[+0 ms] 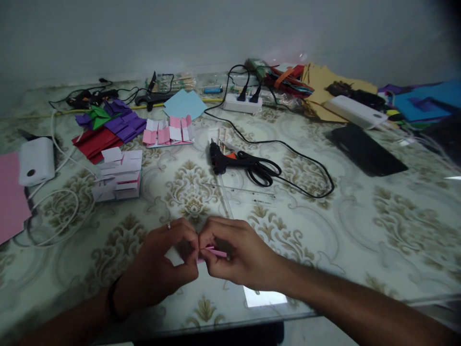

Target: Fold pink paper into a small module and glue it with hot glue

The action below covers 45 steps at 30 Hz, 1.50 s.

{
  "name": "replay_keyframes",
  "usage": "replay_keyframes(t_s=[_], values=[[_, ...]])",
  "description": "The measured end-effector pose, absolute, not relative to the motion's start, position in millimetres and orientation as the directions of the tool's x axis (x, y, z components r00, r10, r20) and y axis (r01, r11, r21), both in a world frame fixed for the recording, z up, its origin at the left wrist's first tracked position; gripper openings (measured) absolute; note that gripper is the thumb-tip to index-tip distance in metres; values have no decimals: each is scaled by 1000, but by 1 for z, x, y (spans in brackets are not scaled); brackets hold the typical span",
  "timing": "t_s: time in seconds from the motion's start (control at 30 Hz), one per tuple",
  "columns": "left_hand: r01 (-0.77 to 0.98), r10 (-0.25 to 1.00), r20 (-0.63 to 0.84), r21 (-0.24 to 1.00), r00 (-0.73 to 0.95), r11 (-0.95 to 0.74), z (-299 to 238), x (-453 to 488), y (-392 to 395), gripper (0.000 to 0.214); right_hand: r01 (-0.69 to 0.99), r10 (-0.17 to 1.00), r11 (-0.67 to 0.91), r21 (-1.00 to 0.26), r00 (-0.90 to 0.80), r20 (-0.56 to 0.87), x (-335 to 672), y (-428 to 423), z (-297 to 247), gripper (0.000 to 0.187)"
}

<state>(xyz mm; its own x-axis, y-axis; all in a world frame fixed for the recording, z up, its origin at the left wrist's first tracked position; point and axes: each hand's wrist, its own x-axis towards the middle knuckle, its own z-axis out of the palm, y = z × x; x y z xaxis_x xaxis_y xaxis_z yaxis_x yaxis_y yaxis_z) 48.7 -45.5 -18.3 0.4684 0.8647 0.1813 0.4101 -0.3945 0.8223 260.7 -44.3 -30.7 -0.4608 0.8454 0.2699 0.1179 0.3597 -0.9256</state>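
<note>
Above the front of the table, my left hand [163, 257] and my right hand [234, 247] meet fingertip to fingertip. Both pinch a small folded piece of pink paper [217, 252], most of it hidden by my fingers. Its pink edge sticks out between the thumb and fingers of my right hand. Beyond my hands lie a black glue gun [218, 161] and black-handled scissors [264, 170], close together. A clear ruler [248, 194] lies flat just in front of them. Folded pink and white paper pieces [120, 175] sit to the left, with another pink and white group [169, 132] behind.
Purple folded papers [126, 125], red ones [97, 144] and light blue sheets [185, 103] lie at the back left. A power strip [243, 103] with black plugs stands at the back. A dark phone [367, 149] is right; a white power bank [36, 161] and pink sheets [12, 197] are left.
</note>
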Motion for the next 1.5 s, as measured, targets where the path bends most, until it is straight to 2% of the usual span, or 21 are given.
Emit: replay_keyframes(t_s=[0.33, 0.47, 0.6, 0.87, 1.13, 1.27, 1.37, 1.4, 1.47, 1.5], values=[[414, 908, 118, 861, 402, -295, -8, 42, -35, 14, 129, 900, 243, -961, -399, 174, 266, -34, -21, 11], [459, 893, 93, 832, 439, -312, -10, 42, -34, 9, 118, 905, 225, -967, -393, 163, 266, -34, -23, 10], [473, 893, 92, 822, 441, -318, -11, 40, -34, 15, 131, 912, 213, -968, -382, 149, 267, -33, -21, 10], [464, 866, 110, 808, 487, -364, -19, 44, -38, 14, 136, 874, 315, -939, -428, 231, 267, -35, -24, 15], [320, 811, 225, 837, 539, -444, -15, 47, -42, 19, 106, 823, 389, -915, -486, 294, 265, -40, -25, 17], [330, 838, 187, 858, 512, -393, -16, 43, -39, 18, 121, 831, 374, -919, -483, 275, 270, -34, -23, 17], [338, 889, 135, 891, 438, -302, -16, 39, -35, 15, 151, 862, 319, -936, -457, 220, 274, -29, -18, 9], [333, 914, 102, 911, 392, -244, -16, 39, -34, 13, 148, 872, 293, -945, -446, 201, 275, -27, -17, 12], [293, 956, 37, 948, 291, -126, -16, 38, -31, 12, 133, 882, 218, -967, -450, 137, 276, -26, -16, 32], [251, 965, 28, 963, 261, -96, -16, 38, -31, 10, 136, 882, 182, -974, -461, 101, 276, -26, -17, 34]])
